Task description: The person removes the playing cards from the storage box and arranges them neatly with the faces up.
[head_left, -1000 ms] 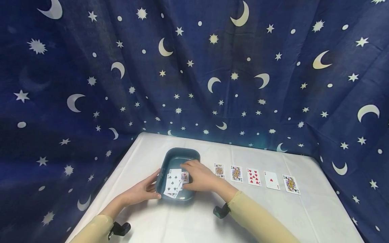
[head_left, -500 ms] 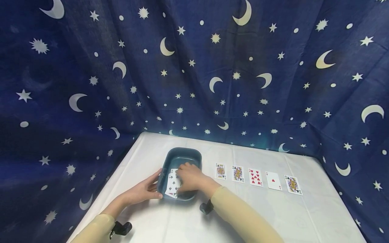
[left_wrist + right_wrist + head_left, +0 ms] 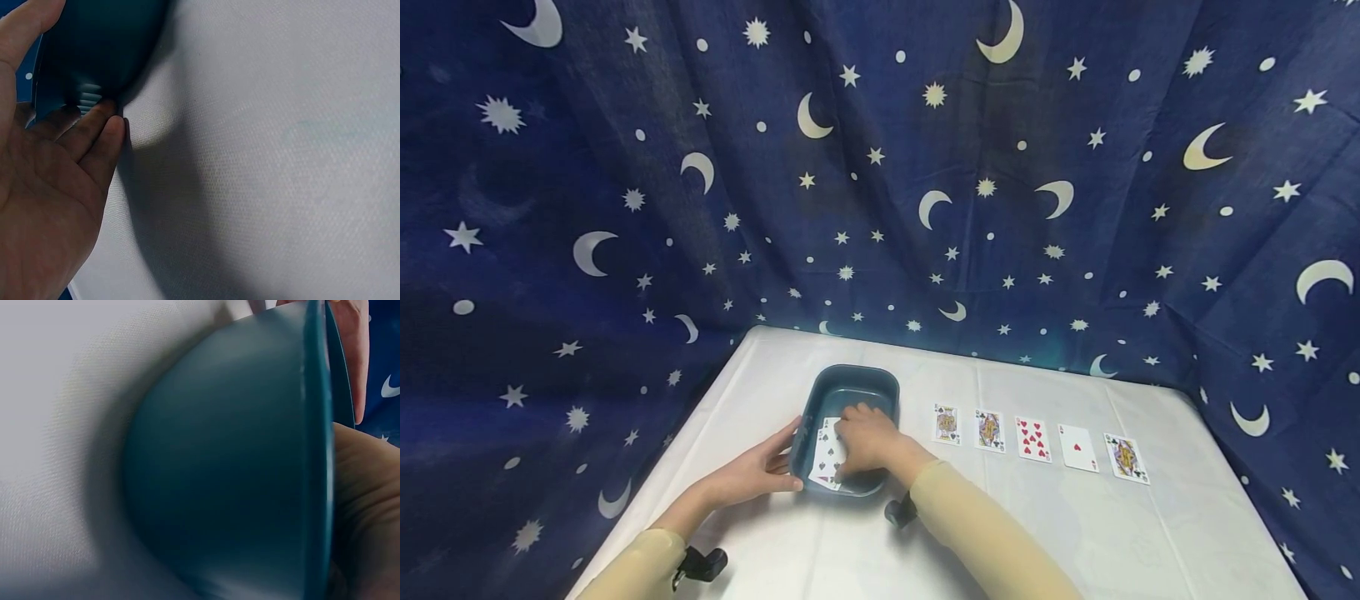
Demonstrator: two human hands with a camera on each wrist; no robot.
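Note:
A dark teal tray [image 3: 880, 386] sits on the white table, left of centre. Inside it lies a small pile of playing cards [image 3: 826, 452] with a spade card on top. My right hand [image 3: 861, 435] is down in the tray, its fingers curled over the right side of the pile; the fingertips are hidden. My left hand [image 3: 758, 472] lies flat against the tray's left outer wall with straight fingers and the thumb near the rim. In the left wrist view its fingers [image 3: 100, 134] touch the tray's wall [image 3: 94, 50]. The right wrist view is filled by the tray's outer side [image 3: 231, 469].
Right of the tray, several cards lie face up in a row: a king [image 3: 945, 423], a queen [image 3: 989, 430], a nine of hearts [image 3: 1032, 438], an ace of hearts [image 3: 1077, 447] and a clubs face card [image 3: 1124, 457]. A dark star-and-moon cloth [image 3: 880, 167] hangs behind the table and to both sides.
My right hand has slid left across the tray, from its right part onto the card pile, and now covers more of the cards. The left hand and tray have stayed put.

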